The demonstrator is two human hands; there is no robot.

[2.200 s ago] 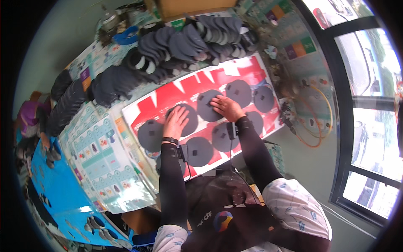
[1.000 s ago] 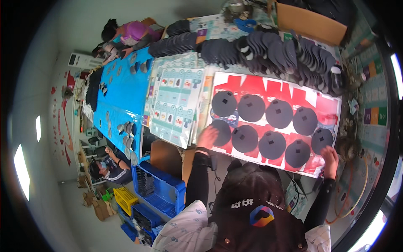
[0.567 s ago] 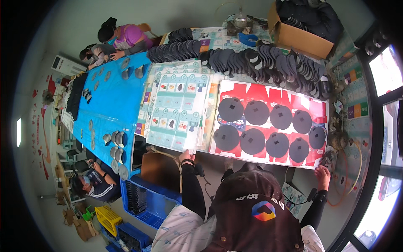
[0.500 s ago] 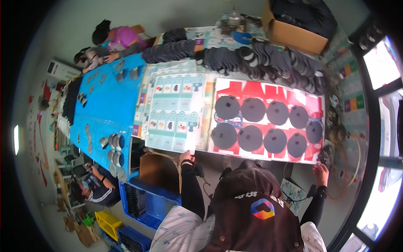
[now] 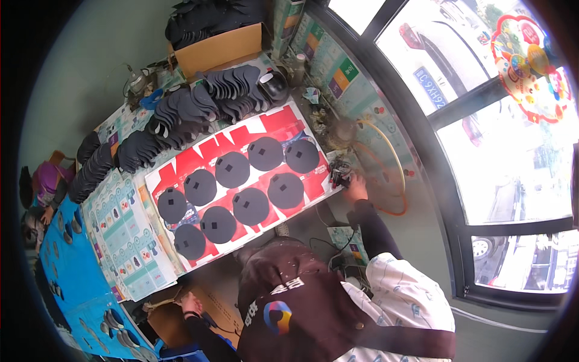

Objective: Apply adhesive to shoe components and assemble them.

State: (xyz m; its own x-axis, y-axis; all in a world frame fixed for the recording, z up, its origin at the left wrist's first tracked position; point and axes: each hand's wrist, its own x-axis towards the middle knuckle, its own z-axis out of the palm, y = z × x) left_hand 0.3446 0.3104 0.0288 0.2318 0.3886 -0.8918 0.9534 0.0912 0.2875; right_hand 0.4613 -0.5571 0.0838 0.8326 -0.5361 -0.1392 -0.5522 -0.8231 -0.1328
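My right hand (image 5: 356,188) is at the right corner of the table, fingers curled against a dark, cluttered-looking tool (image 5: 339,173) whose kind I cannot make out. Below the table's near edge hangs my left hand (image 5: 192,304), fingers loosely apart with nothing visible in them, by a brown cardboard box (image 5: 212,309). Between the hands and farther in, two rows of round dark grey discs (image 5: 250,206), each with a small black square, lie on a red and white printed sheet (image 5: 205,148).
Behind the sheet run stacks of dark curved pieces (image 5: 181,111). An open carton (image 5: 220,51) holds more at the back. Pale printed sheets (image 5: 129,235) and a blue-covered table (image 5: 66,271) lie left, near a person in purple (image 5: 51,181). An orange hose (image 5: 395,175) hangs by the window.
The view has swung to the right, toward the window. My right hand has reached in to the dark tool at the table corner. My left hand has come away from the table edge.
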